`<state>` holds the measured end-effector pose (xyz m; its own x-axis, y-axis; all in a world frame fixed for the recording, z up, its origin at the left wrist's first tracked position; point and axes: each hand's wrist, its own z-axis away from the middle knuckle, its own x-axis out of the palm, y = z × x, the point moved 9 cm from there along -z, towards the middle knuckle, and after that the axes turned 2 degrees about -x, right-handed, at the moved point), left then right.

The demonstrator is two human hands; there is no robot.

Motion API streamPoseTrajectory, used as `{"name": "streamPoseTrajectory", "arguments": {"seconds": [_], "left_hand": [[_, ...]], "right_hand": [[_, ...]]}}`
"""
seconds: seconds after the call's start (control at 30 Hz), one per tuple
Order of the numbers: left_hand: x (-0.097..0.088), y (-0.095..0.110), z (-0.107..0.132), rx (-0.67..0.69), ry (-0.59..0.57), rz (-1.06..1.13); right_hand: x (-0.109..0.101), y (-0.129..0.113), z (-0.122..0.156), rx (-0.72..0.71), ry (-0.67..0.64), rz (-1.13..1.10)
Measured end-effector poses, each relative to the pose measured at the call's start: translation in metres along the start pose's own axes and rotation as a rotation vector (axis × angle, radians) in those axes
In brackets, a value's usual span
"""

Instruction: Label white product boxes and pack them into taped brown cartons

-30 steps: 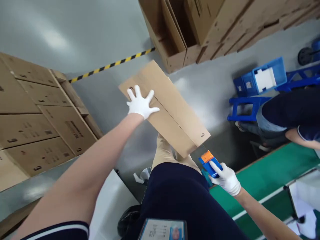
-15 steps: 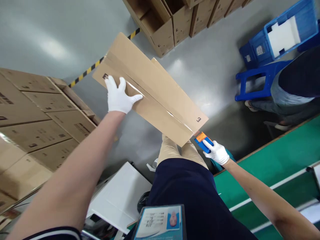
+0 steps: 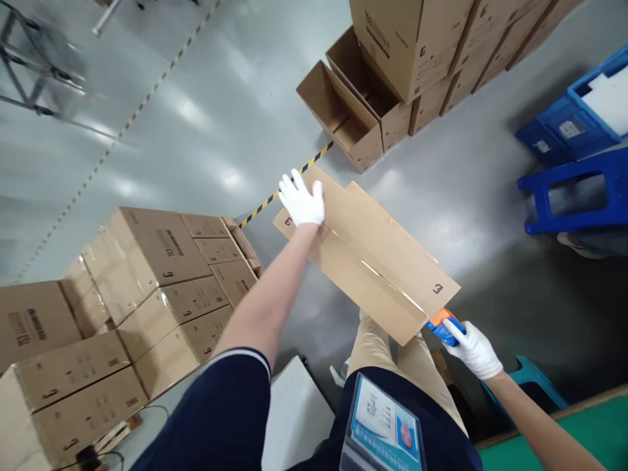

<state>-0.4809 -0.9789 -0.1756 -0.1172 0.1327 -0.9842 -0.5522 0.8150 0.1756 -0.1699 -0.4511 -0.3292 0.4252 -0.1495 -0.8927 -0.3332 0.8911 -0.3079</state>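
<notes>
Stacked carton [image 3: 147, 243] at 9 o'clock shows what seems TS3 [image 3: 169, 243]; central carton [image 3: 377, 239] bears a 3-like mark [image 3: 437, 288] at 4 o'clock; badge [image 3: 385, 428] print at 5 o'clock is unreadable

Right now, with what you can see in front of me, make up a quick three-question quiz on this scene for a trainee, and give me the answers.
1. Multiple choice: which colours show on the tool in the right hand?
A. Green and white
B. Blue and orange
C. Red and black

2. True or false: the left hand and the tool are at the same end of the cardboard box.

3. Fill in the gap: the striped floor line that runs up to an open box is ____ and ____.

Key
1. B.
2. False; they are at opposite ends.
3. Yellow; black.
</notes>
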Motion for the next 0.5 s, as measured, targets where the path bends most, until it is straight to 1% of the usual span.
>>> {"name": "streamPoseTrajectory", "arguments": {"seconds": [0.03,0.07,0.13,0.17,0.2,0.23,0.27,0.3,0.33,0.37,0.4,0.43,0.47,0.5], "left_hand": [[0.007,0.028,0.05,0.084,-0.015,-0.012],[0.018,0.06,0.105,0.196,-0.067,-0.018],[0.042,0.125,0.219,0.497,-0.212,0.008],[0.052,0.152,0.27,0.674,-0.294,0.04],[0.058,0.172,0.313,0.837,-0.368,0.066],[0.062,0.183,0.343,0.971,-0.423,0.081],[0.063,0.189,0.366,1.135,-0.485,0.096],[0.061,0.19,0.383,1.315,-0.549,0.103],[0.058,0.185,0.397,1.518,-0.617,0.105],[0.054,0.176,0.407,1.725,-0.685,0.095],[0.05,0.166,0.412,1.891,-0.733,0.076],[0.047,0.155,0.415,2.016,-0.765,0.045],[0.046,0.146,0.416,2.095,-0.778,-0.003],[0.046,0.139,0.419,2.135,-0.777,-0.063]], "right_hand": [[0.003,-0.001,-0.001,0.006,-0.026,0.011],[0.005,-0.002,-0.002,0.007,-0.053,0.018],[0.006,-0.005,-0.002,-0.002,-0.093,0.023],[0.004,-0.007,-0.001,-0.005,-0.105,0.016],[0.002,-0.009,0.001,-0.005,-0.114,0.0],[-0.002,-0.011,0.003,-0.005,-0.118,-0.027],[-0.007,-0.014,0.006,-0.01,-0.114,-0.06],[-0.014,-0.017,0.01,-0.021,-0.106,-0.097],[-0.021,-0.022,0.013,-0.033,-0.097,-0.131],[-0.029,-0.026,0.016,-0.042,-0.091,-0.156],[-0.038,-0.029,0.019,-0.042,-0.094,-0.167],[-0.045,-0.032,0.022,-0.032,-0.109,-0.166],[-0.053,-0.035,0.023,-0.016,-0.138,-0.16],[-0.06,-0.04,0.024,0.001,-0.173,-0.153]]}}
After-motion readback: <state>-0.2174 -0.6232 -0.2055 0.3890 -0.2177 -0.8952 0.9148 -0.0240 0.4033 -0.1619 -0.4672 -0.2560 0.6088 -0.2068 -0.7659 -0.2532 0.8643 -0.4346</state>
